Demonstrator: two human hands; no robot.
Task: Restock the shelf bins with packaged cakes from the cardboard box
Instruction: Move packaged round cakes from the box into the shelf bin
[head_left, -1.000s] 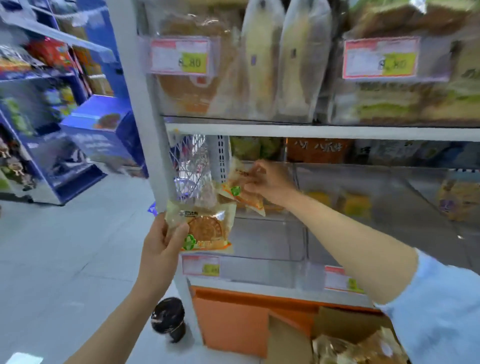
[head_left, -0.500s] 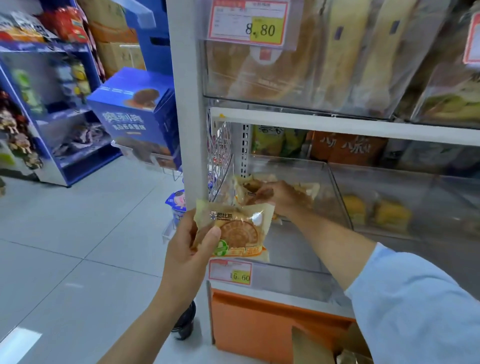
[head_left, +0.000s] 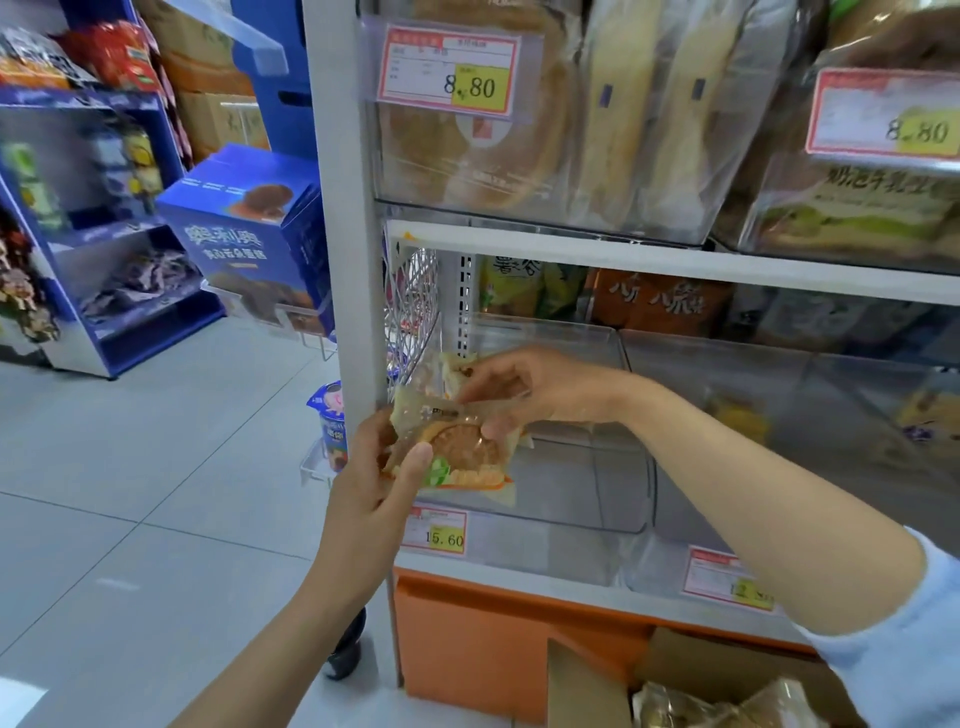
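Packaged cake (head_left: 460, 452): position against the hands? (Supervisor)

Held between both of them in the air, before the front left corner of the clear shelf bin (head_left: 597, 499) and just above the 15.60 price tag (head_left: 439, 532). It is not inside the bin. (Inspector)

Left hand (head_left: 374, 493), state? (Supervisor)

It grips the wrapper's left edge, with the thumb laid across the front and the fingers behind. (Inspector)

Right hand (head_left: 524, 395)? (Supervisor)

It reaches in from the right and pinches the wrapper's upper right part. The thumb is on the face beside the round cake, the forefinger along the top seam. A second packet (head_left: 449, 364) shows just above those fingers; whether the hand holds it cannot be told. (Inspector)

Stock source? (Supervisor)

Cardboard box (head_left: 587, 686), open, at the lower right below the shelf, with wrapped cakes (head_left: 727, 706) inside. (Inspector)
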